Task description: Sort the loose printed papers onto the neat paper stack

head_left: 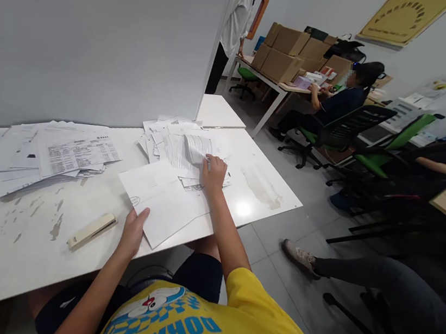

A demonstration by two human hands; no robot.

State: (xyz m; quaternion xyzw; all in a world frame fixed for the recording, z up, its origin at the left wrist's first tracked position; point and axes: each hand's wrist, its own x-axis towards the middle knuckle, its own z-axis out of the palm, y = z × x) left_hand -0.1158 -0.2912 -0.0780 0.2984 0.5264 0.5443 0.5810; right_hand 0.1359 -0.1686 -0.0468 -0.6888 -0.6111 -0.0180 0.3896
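Head view, only one. Holds white sheet [163, 200] by its near corner with left hand [132, 232]: thumb on top, remaining fingers tucked under the edge and hidden, so pinching the sheet. Sheet flat on the white worktop [10, 254], near corner sticking out past the front edge, far end slid under the paper stack [176, 147].

Rests right hand [214, 174] on that paper stack, fingers close together and laid flat, tips touching a curled page [196, 148] lifted off the top. Cannot tell whether the tips pinch the page or just press beside it. Stack fanned out and untidy, mid-worktop, just in front of the grey partition [100, 36].

Left of the held sheet, apart from it: beige stapler [92, 231], lying flat near the front edge. Farther left: second paper pile [43, 157], spread wide, printed forms on top. Scuffed patches on the worktop surface between pile and stapler.

Background right: seated person [338, 103] at another desk, cardboard boxes [287, 52] stacked on it, standing person [238, 15] behind the partition edge, green chair [378, 143]. Lower right: someone's leg and shoe [300, 256] on the floor.
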